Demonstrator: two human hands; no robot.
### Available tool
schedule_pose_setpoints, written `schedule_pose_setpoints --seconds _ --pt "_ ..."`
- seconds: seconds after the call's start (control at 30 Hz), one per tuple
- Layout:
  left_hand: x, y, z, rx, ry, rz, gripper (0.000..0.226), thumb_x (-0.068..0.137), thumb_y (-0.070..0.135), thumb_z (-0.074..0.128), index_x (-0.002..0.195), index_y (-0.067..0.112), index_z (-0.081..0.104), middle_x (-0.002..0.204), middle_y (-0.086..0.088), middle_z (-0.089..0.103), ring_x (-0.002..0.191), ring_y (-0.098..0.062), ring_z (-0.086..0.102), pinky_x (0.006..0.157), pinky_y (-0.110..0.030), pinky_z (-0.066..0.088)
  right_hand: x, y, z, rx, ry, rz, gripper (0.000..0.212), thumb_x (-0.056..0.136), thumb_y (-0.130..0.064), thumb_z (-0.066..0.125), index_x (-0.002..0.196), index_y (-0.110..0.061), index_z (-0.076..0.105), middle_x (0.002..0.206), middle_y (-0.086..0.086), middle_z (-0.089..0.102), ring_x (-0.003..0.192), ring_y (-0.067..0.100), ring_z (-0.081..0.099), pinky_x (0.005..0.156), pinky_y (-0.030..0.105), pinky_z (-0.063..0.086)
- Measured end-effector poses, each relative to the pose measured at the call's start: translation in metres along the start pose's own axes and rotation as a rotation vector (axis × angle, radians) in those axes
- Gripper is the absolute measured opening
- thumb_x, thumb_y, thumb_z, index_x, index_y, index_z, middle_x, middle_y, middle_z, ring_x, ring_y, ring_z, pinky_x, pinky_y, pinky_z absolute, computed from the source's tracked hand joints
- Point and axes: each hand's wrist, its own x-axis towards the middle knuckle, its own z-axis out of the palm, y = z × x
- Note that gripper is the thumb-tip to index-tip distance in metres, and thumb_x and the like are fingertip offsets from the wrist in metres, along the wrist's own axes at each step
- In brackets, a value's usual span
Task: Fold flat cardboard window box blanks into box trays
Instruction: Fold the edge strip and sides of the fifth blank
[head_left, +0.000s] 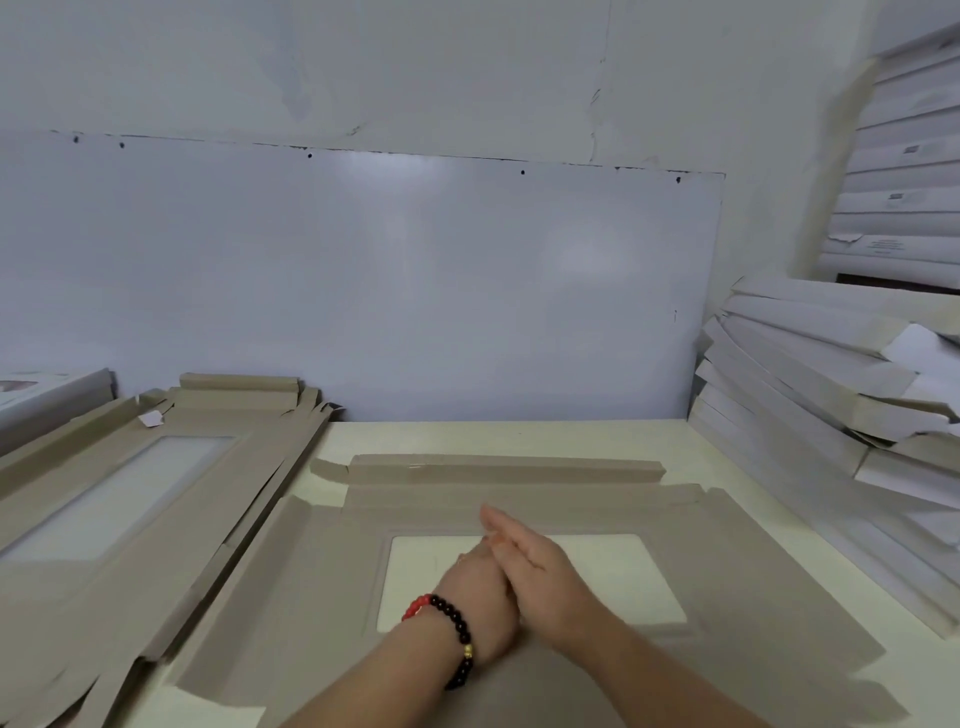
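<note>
A pale cream tabletop (519, 439) runs up to a white wall, where a large white board (363, 280) is fixed by small dark fasteners along its top edge. To the right, folded white and grey box trays (810, 374) are piled in leaning stacks against the wall; higher ones carry small printed labels too blurred to read. To the left lies a stack of flat grey-brown window blanks (156, 499), with a torn scrap of paper (150, 418) on its far end. The flat cardboard window box blank (753, 582) being worked on lies spread on the table straight ahead, its clear window (613, 577) showing the tabletop through it and its far flap creased partly up. Both hands meet above the window's far edge, near the middle of the blank. The right hand (540, 577) lies over the left hand (478, 592), fingers straight and pointing away toward the far flap, gripping nothing. Whether the fingertips touch the cardboard cannot be told. The left wrist wears a bead bracelet (452, 634) of dark, red and gold beads.
</note>
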Motion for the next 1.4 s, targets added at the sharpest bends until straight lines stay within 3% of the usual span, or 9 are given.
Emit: schedule_pose_setpoints --seconds 0.2,0.57,0.83,1.03,1.1,1.17,1.27,1.33,1.4 --pt "-0.011 -0.042 0.027 0.186 -0.082 -0.145 0.082 0.084 0.07 0.012 0.153 0.027 0.0 0.16 0.01 -0.007 0.148 -0.016 -0.011 0.119 -0.04 -0.007 0.015 0.065 -0.034 -0.967 -0.174 -0.013 0.062 0.101 -0.052 0.021 0.155 -0.028 0.005 0.162 -0.011 -0.003 0.148 0.005 -0.007 0.119 0.035 -0.006" --pt "-0.062 -0.172 -0.014 0.216 -0.023 -0.563 0.092 0.078 0.085 0.008 0.153 0.033 -0.002 0.16 0.013 -0.01 0.148 -0.011 -0.007 0.12 -0.036 0.0 -0.025 0.13 -0.172 -1.067 0.094 0.481 0.066 0.099 -0.058 0.012 0.155 -0.026 -0.003 0.161 -0.011 -0.009 0.148 0.01 -0.005 0.12 0.039 0.004" --pt "-0.101 -0.163 -0.011 0.199 -0.032 -0.543 0.118 0.053 0.091 -0.015 0.153 0.029 -0.009 0.158 0.012 -0.015 0.146 -0.01 -0.012 0.12 -0.034 -0.004 -0.081 0.148 -0.201 -1.138 0.148 0.522 0.065 0.098 -0.059 0.012 0.154 -0.029 -0.006 0.161 -0.013 -0.01 0.148 0.006 -0.005 0.119 0.036 0.005" --pt "-0.115 -0.15 -0.009 0.239 -0.091 -0.55 0.103 0.064 0.089 -0.008 0.151 0.033 -0.014 0.157 0.015 -0.02 0.145 -0.009 -0.016 0.119 -0.039 -0.007 -0.104 0.149 -0.2 -1.396 0.161 0.56 0.056 0.095 -0.062 0.011 0.147 -0.042 0.018 0.159 -0.017 0.014 0.143 -0.001 0.02 0.116 0.034 0.017" --pt "-0.109 -0.144 -0.017 0.294 -0.08 -0.518 0.098 0.071 0.086 -0.004 0.152 0.032 -0.012 0.157 0.012 -0.02 0.145 -0.012 -0.018 0.117 -0.041 -0.011 -0.098 0.123 -0.2 -1.524 0.064 0.612 0.04 0.093 -0.053 0.015 0.118 -0.049 0.045 0.141 -0.019 0.045 0.13 0.003 0.04 0.11 0.043 0.017" --pt "-0.089 -0.132 -0.027 0.398 -0.018 -0.416 0.088 0.08 0.075 0.004 0.154 0.028 -0.005 0.16 0.006 -0.016 0.147 -0.019 -0.017 0.117 -0.043 -0.011 -0.077 0.089 -0.188 -1.605 -0.029 0.564 0.025 0.085 -0.036 0.028 0.094 -0.041 0.05 0.116 -0.014 0.061 0.116 0.011 0.05 0.102 0.048 0.018" --pt "-0.038 -0.096 -0.032 0.35 0.026 -0.218 0.063 0.098 0.044 0.028 0.154 0.022 0.009 0.162 0.0 -0.002 0.149 -0.023 -0.005 0.119 -0.04 -0.003 -0.028 0.05 -0.144 -1.509 -0.113 0.219 0.019 0.084 -0.018 0.043 0.093 -0.026 0.058 0.101 -0.007 0.062 0.112 0.019 0.058 0.101 0.037 0.037" --pt "-0.005 -0.064 -0.023 0.205 0.027 -0.109 0.059 0.098 0.026 0.035 0.153 0.019 0.016 0.161 -0.001 0.009 0.149 -0.022 0.004 0.119 -0.037 0.003 0.003 0.035 -0.1 -1.097 -0.149 -0.15 0.037 0.091 -0.004 0.041 0.116 -0.021 0.063 0.123 -0.005 0.061 0.12 0.013 0.053 0.104 0.021 0.036" --pt "0.019 -0.038 -0.013 0.026 0.047 -0.071 0.054 0.095 0.014 0.039 0.148 0.014 0.028 0.156 -0.007 0.027 0.145 -0.024 0.02 0.117 -0.032 0.015 0.026 0.018 -0.058 -0.583 -0.077 -0.289 0.042 0.092 0.005 0.042 0.123 -0.015 0.063 0.127 -0.004 0.061 0.119 0.006 0.052 0.101 0.008 0.031"
